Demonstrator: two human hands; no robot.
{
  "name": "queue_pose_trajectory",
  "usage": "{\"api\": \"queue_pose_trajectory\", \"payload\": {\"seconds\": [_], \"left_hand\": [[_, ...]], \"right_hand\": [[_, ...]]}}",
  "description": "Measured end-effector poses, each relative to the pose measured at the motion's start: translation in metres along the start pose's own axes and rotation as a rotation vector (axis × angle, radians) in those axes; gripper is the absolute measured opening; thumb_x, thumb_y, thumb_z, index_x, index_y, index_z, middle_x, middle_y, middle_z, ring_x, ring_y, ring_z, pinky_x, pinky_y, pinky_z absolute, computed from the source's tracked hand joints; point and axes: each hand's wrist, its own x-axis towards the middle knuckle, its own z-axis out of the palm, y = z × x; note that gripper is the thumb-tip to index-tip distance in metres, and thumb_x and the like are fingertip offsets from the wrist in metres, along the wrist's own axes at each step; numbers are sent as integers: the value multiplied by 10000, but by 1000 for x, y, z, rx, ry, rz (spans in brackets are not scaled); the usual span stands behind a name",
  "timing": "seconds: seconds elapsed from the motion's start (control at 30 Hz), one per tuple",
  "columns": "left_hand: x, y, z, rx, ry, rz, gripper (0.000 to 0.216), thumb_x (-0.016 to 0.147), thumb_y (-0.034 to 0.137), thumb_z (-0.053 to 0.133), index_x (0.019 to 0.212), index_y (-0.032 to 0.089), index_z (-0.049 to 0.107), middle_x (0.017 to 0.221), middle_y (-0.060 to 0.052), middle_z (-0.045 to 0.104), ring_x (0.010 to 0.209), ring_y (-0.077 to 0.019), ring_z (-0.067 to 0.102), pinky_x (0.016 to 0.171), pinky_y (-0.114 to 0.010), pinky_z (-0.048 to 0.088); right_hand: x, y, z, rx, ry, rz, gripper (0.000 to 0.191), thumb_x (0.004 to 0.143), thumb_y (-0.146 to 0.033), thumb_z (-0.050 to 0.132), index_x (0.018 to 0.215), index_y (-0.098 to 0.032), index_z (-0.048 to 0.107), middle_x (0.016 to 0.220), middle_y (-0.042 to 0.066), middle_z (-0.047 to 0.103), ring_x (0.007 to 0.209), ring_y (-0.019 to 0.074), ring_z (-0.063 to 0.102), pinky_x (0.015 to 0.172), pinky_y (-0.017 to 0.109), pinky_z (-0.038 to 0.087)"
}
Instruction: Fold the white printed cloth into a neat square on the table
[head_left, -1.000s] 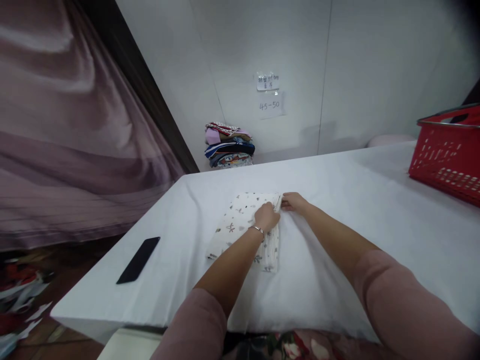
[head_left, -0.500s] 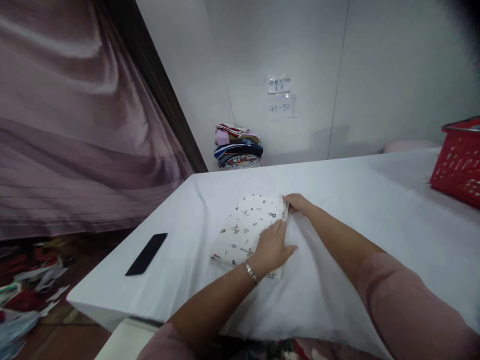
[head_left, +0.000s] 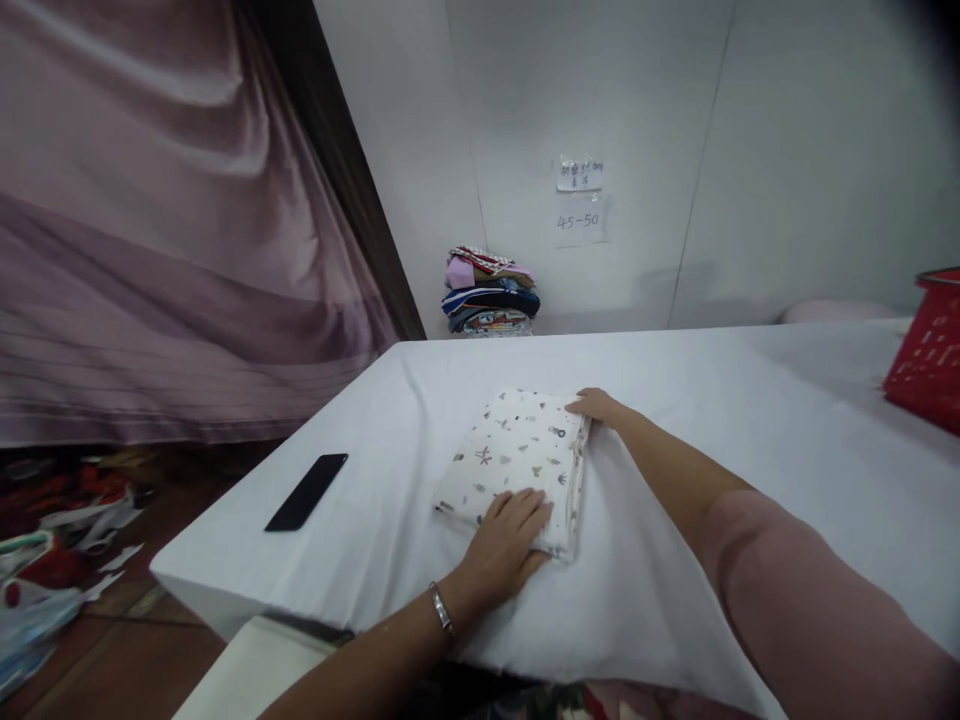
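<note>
A person stands at a white-covered desk (head_left: 675, 380), with a white printed cloth (head_left: 517, 450) folded into a flat packet near the middle of its near half. The left hand (head_left: 510, 545) lies flat over the packet's near edge, toward its right corner, fingers extended on the print and not clenched; a silvery bracelet (head_left: 441, 608) circles that wrist. The right hand (head_left: 598, 405) touches the far right corner with its fingers on top; whether the thumb pinches from below cannot be told.

Half a second ago the left hand lay farther up, across the right side, and the edge by the right hand stood raised. Now that edge lies down, its layers showing along the right side, and the left hand has moved nearer the person.

The flat black object (head_left: 307, 493) remains on the desk to the left. The red basket (head_left: 930, 355), far right, is now more cut off by the view.
</note>
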Motion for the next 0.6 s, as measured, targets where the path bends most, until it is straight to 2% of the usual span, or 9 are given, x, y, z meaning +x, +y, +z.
{"api": "queue_pose_trajectory", "payload": {"seconds": [0.1,0.2,0.4,0.6], "left_hand": [[3,3,-1,2,7,12,533,807,257,518,1315,199,368,1377,-78,411,1282,-226,329,1065,-429,231],[4,7,-4,13,10,26,568,776,157,486,1328,198,354,1381,-72,404,1271,-219,335,1058,-418,229],[7,10,1,-5,64,-61,614,707,64,452,1307,174,382,1354,-89,425,1238,-226,362,1007,-411,286],[2,0,1,-57,124,-65,592,686,24,420,1251,198,454,1298,-61,492,1195,-201,411,1003,-400,308]], "right_hand": [[-8,0,-2,26,-30,-14,376,563,-296,730,887,-122,653,1021,117,652,917,235,598,681,247,459],[-14,-1,-5,78,-49,-7,318,598,-274,691,869,-119,632,942,101,664,835,210,611,608,237,465],[-24,0,-14,172,-62,24,387,573,-246,711,929,-130,614,884,94,665,801,205,606,586,242,474],[-48,8,-33,241,-80,26,534,591,-268,712,1077,-131,539,978,111,633,804,195,605,615,272,508]]}}
